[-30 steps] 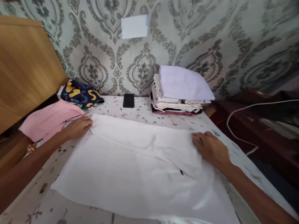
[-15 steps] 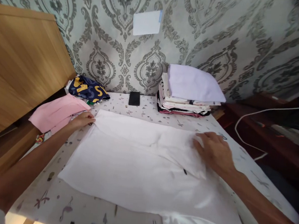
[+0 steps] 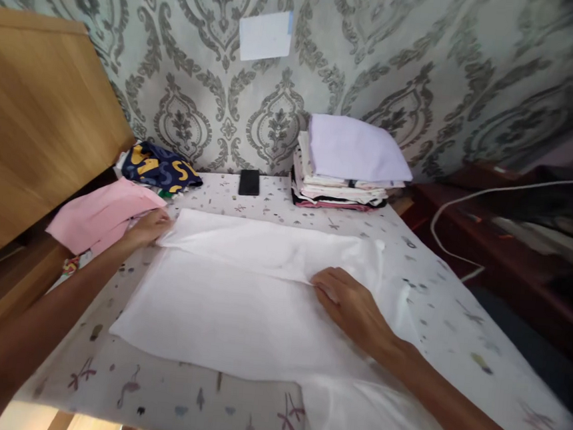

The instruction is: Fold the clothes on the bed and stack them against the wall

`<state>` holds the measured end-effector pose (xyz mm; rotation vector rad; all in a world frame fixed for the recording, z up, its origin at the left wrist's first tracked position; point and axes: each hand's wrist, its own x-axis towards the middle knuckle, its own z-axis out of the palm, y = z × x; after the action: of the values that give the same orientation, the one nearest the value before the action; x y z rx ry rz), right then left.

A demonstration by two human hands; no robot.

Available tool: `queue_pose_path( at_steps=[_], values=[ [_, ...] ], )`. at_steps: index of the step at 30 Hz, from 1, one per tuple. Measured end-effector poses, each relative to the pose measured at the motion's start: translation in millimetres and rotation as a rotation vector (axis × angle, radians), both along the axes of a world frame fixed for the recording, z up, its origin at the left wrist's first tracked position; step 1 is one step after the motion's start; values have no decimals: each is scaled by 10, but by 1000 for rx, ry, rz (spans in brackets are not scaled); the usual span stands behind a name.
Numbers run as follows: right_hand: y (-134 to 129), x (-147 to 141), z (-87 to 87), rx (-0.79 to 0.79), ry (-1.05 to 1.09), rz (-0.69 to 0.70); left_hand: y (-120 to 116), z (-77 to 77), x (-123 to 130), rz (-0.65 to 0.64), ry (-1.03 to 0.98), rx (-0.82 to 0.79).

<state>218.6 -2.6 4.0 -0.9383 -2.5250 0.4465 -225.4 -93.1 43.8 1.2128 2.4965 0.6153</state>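
A white T-shirt [image 3: 228, 310] lies spread in front of me, its far side folded over in a long strip toward me. My left hand [image 3: 151, 226] pinches the shirt at its far left end, where the fold begins. My right hand [image 3: 351, 306] rests over the shirt's right half, fingers closed at the edge of the folded strip. A sleeve [image 3: 369, 419] spreads toward the near right, partly under my right forearm.
A stack of folded clothes [image 3: 357, 151], lilac on top, stands by the wall. A black phone [image 3: 249, 182] lies left of it. Pink cloth [image 3: 103, 216] and a navy patterned garment [image 3: 163, 167] lie beside the wooden cabinet [image 3: 38, 126]. A white cable [image 3: 437, 218] hangs at right.
My right hand has moved left and nearer, from the shirt's far right corner to the fold's edge. The folded strip lies flatter and straighter. My left hand keeps its hold at the left end.
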Motion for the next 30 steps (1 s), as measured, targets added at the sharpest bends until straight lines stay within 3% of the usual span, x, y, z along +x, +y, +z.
queue_pose_path(
  at_steps=[3, 6, 8, 12, 14, 16, 19, 22, 24, 27, 30],
  values=[
    [-136, 56, 48, -25, 62, 44, -50, 37, 78, -92, 347, -68],
    [-247, 143, 24, -42, 112, 44, 18, 28, 381, -326, 479, 83],
    [-281, 235, -18, -58, 151, -32, 88, -5, 752, -553, 382, 171],
    [-273, 456, -111, -93, 123, -316, 203, -133, 1681, -1073, 207, 220],
    [-252, 549, -147, -82, 42, -437, 267, -214, 2078, -1211, 233, 267],
    [-227, 614, -160, -71, -28, -510, 379, -284, 2356, -1236, 250, 337],
    [-178, 651, -117, -103, -88, -529, 682, -350, 2550, -1084, 200, 383],
    [-85, 621, -29, -152, -115, -529, 1045, -373, 2576, -851, 120, 198],
    [3, 582, 21, -182, -130, -552, 1197, -367, 2558, -776, 45, 41],
    [118, 542, 67, -253, -130, -590, 1169, -302, 2522, -838, -99, 1],
    [122, 585, 111, -330, -55, -588, 900, -164, 2466, -985, -266, 56]
  ],
)
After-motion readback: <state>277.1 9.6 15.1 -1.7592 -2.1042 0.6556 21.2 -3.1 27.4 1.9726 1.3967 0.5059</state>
